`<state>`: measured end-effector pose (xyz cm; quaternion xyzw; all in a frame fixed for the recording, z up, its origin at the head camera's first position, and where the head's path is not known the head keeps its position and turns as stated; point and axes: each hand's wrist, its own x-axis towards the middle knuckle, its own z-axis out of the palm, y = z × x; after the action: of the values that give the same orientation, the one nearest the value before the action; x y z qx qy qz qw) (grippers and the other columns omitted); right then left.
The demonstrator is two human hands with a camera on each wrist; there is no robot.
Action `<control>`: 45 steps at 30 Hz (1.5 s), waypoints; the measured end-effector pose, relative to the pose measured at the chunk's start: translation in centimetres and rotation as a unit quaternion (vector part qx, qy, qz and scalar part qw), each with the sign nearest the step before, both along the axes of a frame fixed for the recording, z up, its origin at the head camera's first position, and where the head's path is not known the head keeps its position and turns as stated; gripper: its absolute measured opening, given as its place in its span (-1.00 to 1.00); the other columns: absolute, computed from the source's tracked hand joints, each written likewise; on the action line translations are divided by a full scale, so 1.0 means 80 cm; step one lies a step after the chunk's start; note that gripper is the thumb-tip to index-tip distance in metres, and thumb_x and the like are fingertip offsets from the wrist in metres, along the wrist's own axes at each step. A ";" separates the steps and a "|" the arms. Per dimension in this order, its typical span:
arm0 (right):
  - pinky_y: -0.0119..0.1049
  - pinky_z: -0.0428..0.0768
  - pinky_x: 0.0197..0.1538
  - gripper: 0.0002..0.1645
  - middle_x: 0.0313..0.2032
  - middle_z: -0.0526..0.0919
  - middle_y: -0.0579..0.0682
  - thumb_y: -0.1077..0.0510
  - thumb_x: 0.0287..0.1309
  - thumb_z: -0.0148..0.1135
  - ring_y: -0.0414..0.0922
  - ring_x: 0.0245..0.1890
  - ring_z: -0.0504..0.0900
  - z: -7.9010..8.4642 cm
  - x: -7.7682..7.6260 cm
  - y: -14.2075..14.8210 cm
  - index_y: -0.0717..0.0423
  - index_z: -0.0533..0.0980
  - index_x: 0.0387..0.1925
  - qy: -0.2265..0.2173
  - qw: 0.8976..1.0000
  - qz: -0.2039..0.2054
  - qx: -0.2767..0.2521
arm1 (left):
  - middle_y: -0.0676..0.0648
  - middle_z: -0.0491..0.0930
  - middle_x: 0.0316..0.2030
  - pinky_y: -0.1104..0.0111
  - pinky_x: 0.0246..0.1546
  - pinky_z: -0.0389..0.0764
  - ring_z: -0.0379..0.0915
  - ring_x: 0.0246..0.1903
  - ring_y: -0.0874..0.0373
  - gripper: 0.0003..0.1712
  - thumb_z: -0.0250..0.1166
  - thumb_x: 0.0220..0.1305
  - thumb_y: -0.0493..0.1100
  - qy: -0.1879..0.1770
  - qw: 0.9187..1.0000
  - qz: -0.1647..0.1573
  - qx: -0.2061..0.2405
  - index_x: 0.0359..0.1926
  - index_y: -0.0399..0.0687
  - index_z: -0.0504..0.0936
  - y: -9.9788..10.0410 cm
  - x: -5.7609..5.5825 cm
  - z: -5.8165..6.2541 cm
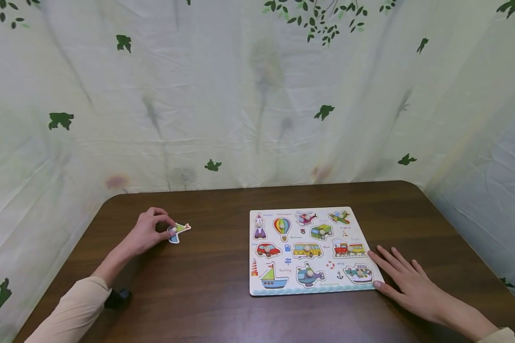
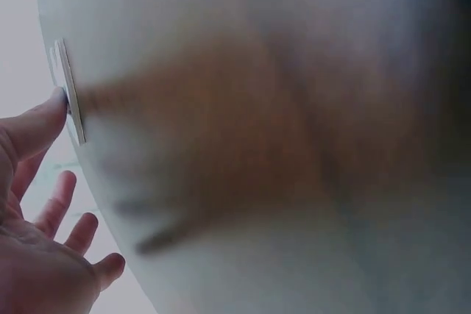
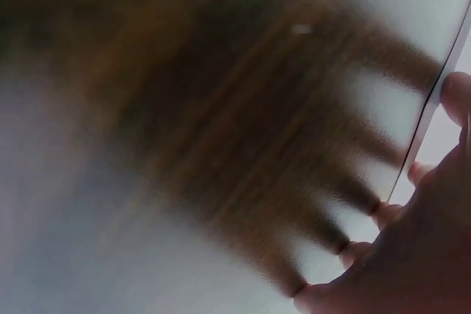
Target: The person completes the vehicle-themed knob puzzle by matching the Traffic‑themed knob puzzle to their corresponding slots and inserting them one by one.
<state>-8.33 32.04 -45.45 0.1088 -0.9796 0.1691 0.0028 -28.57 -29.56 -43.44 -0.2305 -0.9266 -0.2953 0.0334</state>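
Observation:
On the table's left side, my left hand (image 1: 154,226) pinches a small sailboat puzzle piece (image 1: 181,228), green and blue with a red tip, between thumb and fingers. The left wrist view shows this piece (image 2: 70,93) edge-on at the thumb tip, close over the table, while the other fingers are spread below. A white puzzle board (image 1: 298,287) with vehicle pictures lies flat right of centre. My right hand (image 1: 412,286) rests on the table with fingers spread, fingertips at the board's right edge. In the right wrist view, the thumb meets the board edge (image 3: 423,126).
Several knobbed pieces sit in the board, among them a red car (image 1: 268,250), a yellow bus (image 1: 307,250) and a train (image 1: 349,248). The brown table (image 1: 197,309) has rounded far corners. Behind it hangs a white curtain (image 1: 223,95) with leaf prints.

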 end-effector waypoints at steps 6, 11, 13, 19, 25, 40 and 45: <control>0.49 -0.05 0.16 -0.19 0.47 0.11 0.11 -0.27 0.31 0.13 0.34 0.42 0.01 0.002 0.001 0.000 -0.29 0.12 0.50 0.003 1.000 0.003 -0.003 | -0.33 0.37 -0.01 -0.17 -0.02 0.18 0.16 0.02 -0.38 -0.91 0.47 0.13 -0.20 -0.008 1.000 0.004 0.005 -0.35 -0.06 0.70 0.010 0.008 0.001; 0.49 -0.04 0.15 -0.20 0.47 0.12 0.11 -0.26 0.31 0.13 0.34 0.42 0.01 0.003 0.002 -0.001 -0.28 0.13 0.50 0.004 1.000 0.005 -0.006 | -0.34 0.38 0.00 -0.19 0.02 0.17 0.15 0.06 -0.39 -0.91 0.46 0.15 -0.18 -0.010 1.000 0.003 0.001 -0.34 -0.05 0.70 0.020 0.013 0.003; 0.49 -0.04 0.15 -0.20 0.47 0.12 0.11 -0.26 0.31 0.13 0.34 0.42 0.01 0.004 0.001 -0.001 -0.29 0.13 0.50 0.001 1.000 0.005 -0.006 | -0.34 0.38 0.00 -0.19 0.03 0.17 0.14 0.07 -0.39 -0.90 0.46 0.15 -0.17 -0.012 1.000 0.001 0.002 -0.35 -0.05 0.69 0.024 0.016 0.004; 0.49 -0.04 0.15 -0.19 0.47 0.12 0.12 -0.27 0.30 0.13 0.35 0.42 0.01 0.003 0.000 0.000 -0.28 0.13 0.50 -0.003 1.000 0.003 -0.003 | -0.30 0.39 -0.01 -0.14 0.01 0.18 0.16 0.07 -0.34 -0.89 0.48 0.13 -0.16 -0.012 1.000 -0.005 0.011 -0.38 -0.01 0.69 0.040 0.022 0.013; 0.49 -0.02 0.13 -0.18 0.46 0.13 0.13 -0.24 0.31 0.14 0.34 0.41 0.03 0.001 0.000 0.000 -0.28 0.11 0.51 0.007 1.000 0.008 0.001 | -0.22 0.38 -0.03 -0.05 -0.01 0.22 0.19 0.05 -0.25 -0.86 0.52 0.07 -0.17 -0.013 1.000 -0.008 0.024 -0.41 0.02 0.68 0.063 0.030 0.019; 0.48 -0.04 0.15 -0.18 0.47 0.12 0.14 -0.23 0.31 0.14 0.32 0.43 0.00 0.002 0.000 -0.001 -0.27 0.11 0.51 0.000 1.000 0.008 0.000 | -0.17 0.40 -0.01 0.06 -0.06 0.26 0.22 0.00 -0.10 -0.81 0.57 -0.01 -0.15 0.009 0.998 -0.054 0.040 -0.43 0.13 0.68 0.129 0.058 0.027; 0.48 -0.04 0.15 -0.18 0.47 0.12 0.14 -0.25 0.31 0.14 0.33 0.43 0.00 0.002 0.000 0.000 -0.27 0.11 0.51 0.000 1.000 0.007 0.000 | -0.15 0.40 -0.03 0.06 -0.06 0.26 0.23 -0.03 -0.07 -0.79 0.58 -0.03 -0.14 0.028 0.997 -0.067 0.040 -0.45 0.14 0.67 0.145 0.063 0.029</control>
<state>-8.34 32.02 -45.33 0.1152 -0.9789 0.1689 0.0012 -23.53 -17.93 -41.11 -0.2989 -0.8950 -0.3275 0.0490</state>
